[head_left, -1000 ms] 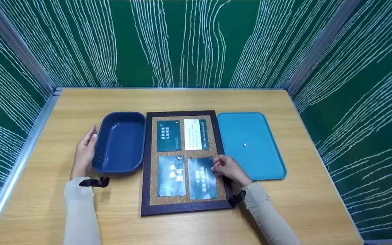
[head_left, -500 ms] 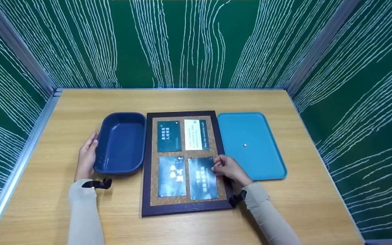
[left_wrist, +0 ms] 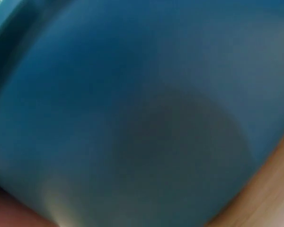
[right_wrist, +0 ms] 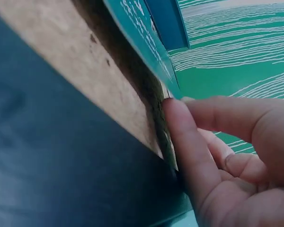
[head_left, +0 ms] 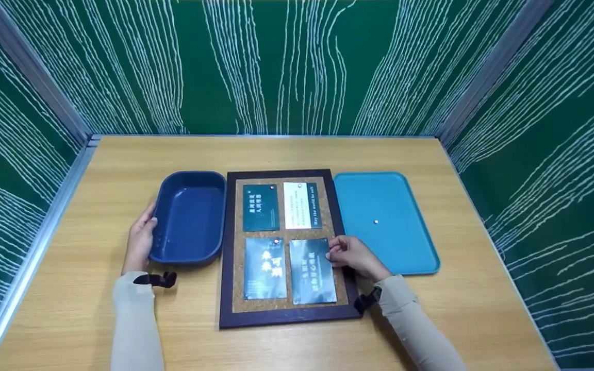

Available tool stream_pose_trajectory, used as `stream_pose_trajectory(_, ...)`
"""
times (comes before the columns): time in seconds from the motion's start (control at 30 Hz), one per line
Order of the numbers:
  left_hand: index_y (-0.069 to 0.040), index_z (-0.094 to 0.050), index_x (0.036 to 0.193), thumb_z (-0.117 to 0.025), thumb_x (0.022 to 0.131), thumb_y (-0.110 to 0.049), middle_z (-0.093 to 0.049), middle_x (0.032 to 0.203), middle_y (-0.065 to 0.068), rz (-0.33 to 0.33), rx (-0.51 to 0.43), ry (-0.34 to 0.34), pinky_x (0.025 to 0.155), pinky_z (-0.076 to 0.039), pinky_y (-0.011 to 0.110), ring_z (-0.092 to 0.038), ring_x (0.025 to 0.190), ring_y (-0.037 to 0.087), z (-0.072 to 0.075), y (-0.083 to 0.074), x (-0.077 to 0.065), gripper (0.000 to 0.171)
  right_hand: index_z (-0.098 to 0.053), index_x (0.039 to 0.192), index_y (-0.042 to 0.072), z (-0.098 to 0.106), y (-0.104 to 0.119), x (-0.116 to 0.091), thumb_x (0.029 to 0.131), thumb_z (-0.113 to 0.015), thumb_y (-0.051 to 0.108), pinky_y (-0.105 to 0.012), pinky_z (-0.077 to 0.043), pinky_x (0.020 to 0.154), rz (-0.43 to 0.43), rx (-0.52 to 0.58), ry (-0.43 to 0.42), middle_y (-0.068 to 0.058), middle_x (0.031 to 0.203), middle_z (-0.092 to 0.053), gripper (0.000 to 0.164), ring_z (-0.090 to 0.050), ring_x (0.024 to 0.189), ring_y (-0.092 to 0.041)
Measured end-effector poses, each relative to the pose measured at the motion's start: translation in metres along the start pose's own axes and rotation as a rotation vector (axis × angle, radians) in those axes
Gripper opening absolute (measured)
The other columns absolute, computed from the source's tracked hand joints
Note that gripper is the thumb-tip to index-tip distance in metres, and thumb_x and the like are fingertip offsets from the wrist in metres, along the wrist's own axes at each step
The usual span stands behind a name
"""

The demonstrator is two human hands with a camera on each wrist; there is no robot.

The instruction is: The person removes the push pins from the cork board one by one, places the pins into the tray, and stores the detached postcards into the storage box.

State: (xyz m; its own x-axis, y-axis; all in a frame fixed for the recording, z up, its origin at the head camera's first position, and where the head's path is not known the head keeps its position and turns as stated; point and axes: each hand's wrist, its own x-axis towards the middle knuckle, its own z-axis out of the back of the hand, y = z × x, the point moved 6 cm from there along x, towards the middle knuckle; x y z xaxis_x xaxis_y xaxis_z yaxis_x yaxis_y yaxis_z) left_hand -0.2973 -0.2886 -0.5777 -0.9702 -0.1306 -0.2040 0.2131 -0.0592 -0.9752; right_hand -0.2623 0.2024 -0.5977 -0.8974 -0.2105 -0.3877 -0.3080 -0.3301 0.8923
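Note:
My right hand (head_left: 353,256) pinches the right edge of the lower right teal card (head_left: 313,273) near its upper corner, on the framed cork board (head_left: 287,234). In the right wrist view, thumb and index finger meet at the tip of the card (right_wrist: 149,45), which bows up from the cork (right_wrist: 92,61). My left hand (head_left: 140,241) rests against the left side of the dark blue bin (head_left: 188,219), fingers fairly straight along its wall. The bin wall (left_wrist: 156,71) fills the left wrist view; that hand is mostly hidden there.
Three other cards lie on the board: an upper left card (head_left: 260,207), a white-and-green card (head_left: 297,205) and a lower left card (head_left: 265,268), with pins at their tops. Right of the board is a turquoise tray (head_left: 405,242) with one small pin (head_left: 376,221).
My left hand has slid slightly right and nearer to me along the bin. The right hand stays at the card's edge. The whole head view has shifted a little.

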Motion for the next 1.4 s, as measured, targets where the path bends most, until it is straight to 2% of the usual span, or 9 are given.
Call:
stream_pose_trajectory(0.07,-0.021,-0.021,0.154,-0.028,0.105,-0.015,-0.006,0.162,-0.004,0.004,-0.007,0.009,0.122,-0.013,0.042,-0.005,0.150,0.018,-0.002,-0.002,-0.001,0.049,-0.056,0.107,-0.006,0.003,0.000,0.000,0.085,-0.066,0.002,-0.025,-0.059,0.069,-0.021,0.005,-0.006,-0.005,0.087,-0.060,0.025,-0.062,0.075,-0.011)
stream_pose_trajectory(0.3,-0.012,-0.021,0.153,-0.029,0.104,-0.007,-0.006,0.162,0.002,0.004,-0.024,0.018,0.123,-0.006,0.040,-0.001,0.150,0.019,-0.008,-0.022,-0.015,0.050,-0.057,0.111,-0.003,0.006,0.004,0.004,0.087,-0.066,0.004,-0.027,-0.059,0.074,-0.041,0.025,0.028,-0.008,0.093,-0.063,0.027,-0.066,0.079,-0.013)
stream_pose_trajectory(0.43,-0.015,-0.021,0.153,-0.029,0.104,-0.008,-0.006,0.162,-0.001,-0.002,-0.039,0.016,0.123,-0.004,0.040,0.001,0.150,0.018,-0.004,-0.013,-0.007,0.050,-0.057,0.112,-0.003,0.010,0.015,0.008,0.086,-0.067,0.004,-0.027,-0.059,0.075,-0.035,0.042,0.032,-0.006,0.091,-0.062,0.029,-0.065,0.079,-0.013)
stream_pose_trajectory(0.6,-0.019,-0.021,0.154,-0.029,0.105,-0.014,-0.007,0.162,-0.005,-0.005,-0.015,0.007,0.123,-0.002,0.037,0.001,0.150,0.014,-0.001,0.001,0.002,0.049,-0.055,0.111,-0.005,0.013,0.036,0.012,0.087,-0.066,0.001,-0.027,-0.059,0.075,0.014,0.090,0.047,-0.005,0.089,-0.061,0.028,-0.064,0.080,-0.013)
stream_pose_trajectory(0.73,-0.020,-0.021,0.154,-0.028,0.105,-0.016,-0.007,0.162,-0.005,-0.011,-0.004,0.000,0.123,-0.001,0.038,0.002,0.150,0.015,0.000,0.004,0.004,0.049,-0.054,0.113,-0.006,0.012,0.054,0.017,0.088,-0.065,0.002,-0.026,-0.058,0.076,0.029,0.133,0.054,-0.005,0.091,-0.061,0.029,-0.064,0.081,-0.012)
stream_pose_trajectory(0.9,-0.019,-0.021,0.153,-0.028,0.105,-0.016,-0.006,0.162,-0.004,-0.008,-0.008,-0.001,0.123,0.000,0.037,0.002,0.150,0.015,0.001,0.000,0.002,0.049,-0.053,0.118,-0.005,0.005,0.074,0.024,0.089,-0.064,0.005,-0.032,-0.057,0.085,0.035,0.121,0.051,-0.008,0.098,-0.060,0.033,-0.063,0.084,-0.015)
stream_pose_trajectory(1.03,-0.016,-0.020,0.153,-0.028,0.105,-0.012,-0.005,0.162,-0.003,0.003,-0.050,0.019,0.123,0.001,0.038,0.004,0.150,0.016,-0.002,-0.008,-0.003,0.050,-0.055,0.118,-0.003,-0.002,0.085,0.029,0.090,-0.063,0.005,-0.039,-0.055,0.091,0.038,0.115,0.045,-0.011,0.101,-0.060,0.031,-0.064,0.084,-0.016)
stream_pose_trajectory(1.2,-0.014,-0.019,0.153,-0.027,0.104,-0.010,-0.004,0.162,-0.001,0.010,-0.061,0.031,0.123,0.001,0.039,0.004,0.150,0.017,-0.006,-0.016,-0.011,0.050,-0.057,0.115,0.000,-0.012,0.096,0.036,0.090,-0.064,0.006,-0.034,-0.057,0.086,0.038,0.128,0.042,-0.010,0.101,-0.061,0.027,-0.064,0.085,-0.016)
stream_pose_trajectory(1.4,-0.013,-0.019,0.153,-0.027,0.104,-0.010,-0.004,0.162,0.000,0.011,-0.063,0.029,0.123,0.001,0.039,0.004,0.150,0.017,-0.005,-0.017,-0.012,0.050,-0.059,0.114,0.003,-0.027,0.108,0.048,0.090,-0.065,0.006,-0.031,-0.057,0.086,0.013,0.193,0.031,-0.012,0.107,-0.062,0.026,-0.065,0.093,-0.020)
